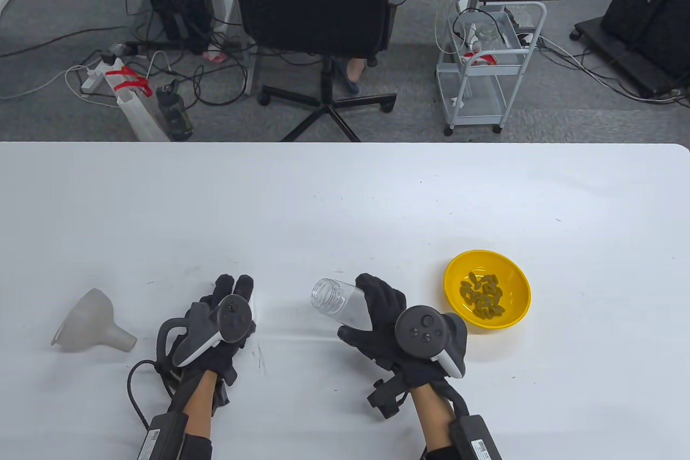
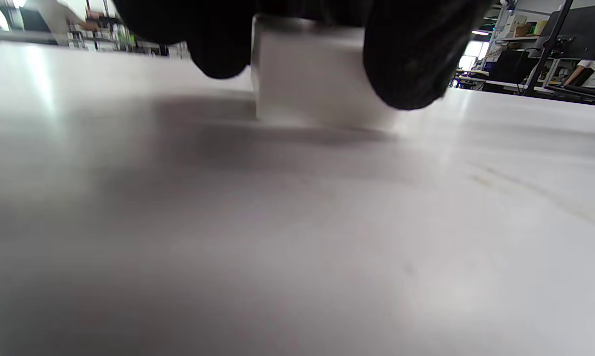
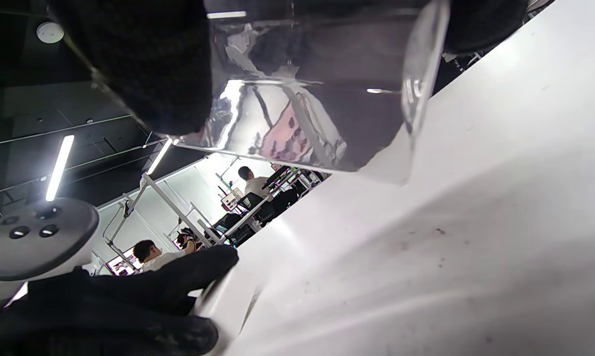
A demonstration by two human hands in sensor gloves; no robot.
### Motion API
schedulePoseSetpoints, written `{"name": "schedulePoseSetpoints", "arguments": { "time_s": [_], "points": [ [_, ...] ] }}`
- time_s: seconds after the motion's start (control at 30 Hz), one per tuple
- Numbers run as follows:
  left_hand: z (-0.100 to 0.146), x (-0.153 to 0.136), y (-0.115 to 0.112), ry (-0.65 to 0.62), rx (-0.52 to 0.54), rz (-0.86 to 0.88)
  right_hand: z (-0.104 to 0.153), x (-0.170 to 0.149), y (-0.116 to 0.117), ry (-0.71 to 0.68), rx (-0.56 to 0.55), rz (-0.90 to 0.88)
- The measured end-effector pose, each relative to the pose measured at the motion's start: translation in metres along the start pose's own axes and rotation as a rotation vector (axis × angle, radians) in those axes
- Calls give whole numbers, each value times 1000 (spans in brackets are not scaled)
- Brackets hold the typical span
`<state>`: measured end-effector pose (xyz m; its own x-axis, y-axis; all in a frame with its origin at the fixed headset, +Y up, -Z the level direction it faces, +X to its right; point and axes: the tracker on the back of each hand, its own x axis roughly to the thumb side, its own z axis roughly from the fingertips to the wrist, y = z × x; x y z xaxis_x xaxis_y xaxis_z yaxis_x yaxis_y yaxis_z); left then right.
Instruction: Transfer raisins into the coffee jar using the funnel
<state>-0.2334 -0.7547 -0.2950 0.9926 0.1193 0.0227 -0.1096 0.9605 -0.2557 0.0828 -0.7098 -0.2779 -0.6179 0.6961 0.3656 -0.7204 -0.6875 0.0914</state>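
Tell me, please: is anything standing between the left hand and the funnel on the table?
Nothing visible does. The funnel lies on its side left of the left hand, with only bare table between them. That hand currently grips a white lid.

the far half of the white table (image 1: 345, 196) lies bare, open to a hand from either side. along the near edge four things crowd the row: the funnel (image 1: 94, 322) on its side at far left, the left hand (image 1: 218, 322) over a white lid (image 2: 307, 74), the right hand (image 1: 401, 328) gripping the tilted jar (image 1: 337, 301), and the yellow bowl (image 1: 488, 288) of raisins (image 1: 481, 295) just beside it. bare gaps separate funnel from left hand and left hand from jar.
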Motion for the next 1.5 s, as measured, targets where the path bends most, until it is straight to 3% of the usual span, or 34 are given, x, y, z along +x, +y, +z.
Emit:
{"name": "schedulePoseSetpoints", "arguments": {
  "time_s": [0.17, 0.37, 0.47, 0.73, 0.9, 1.5],
  "points": [
    [7, 4, 12, 2, 29, 36, 0, -1, -3, 5, -9, -14],
    [34, 21, 47, -92, 225, 27, 1, -2, -8, 16, -30, -46],
    [41, 26, 53, -119, 268, 24, 1, 0, -12, 22, -15, -29],
    [37, 25, 46, -106, 223, 2, -3, -12, -6, 59, 109, -175],
    [37, 25, 46, -107, 225, 10, -6, -17, 2, 111, 220, -165],
    [36, 26, 44, -98, 200, 7, -6, -36, 14, 239, 298, -144]
  ]
}}
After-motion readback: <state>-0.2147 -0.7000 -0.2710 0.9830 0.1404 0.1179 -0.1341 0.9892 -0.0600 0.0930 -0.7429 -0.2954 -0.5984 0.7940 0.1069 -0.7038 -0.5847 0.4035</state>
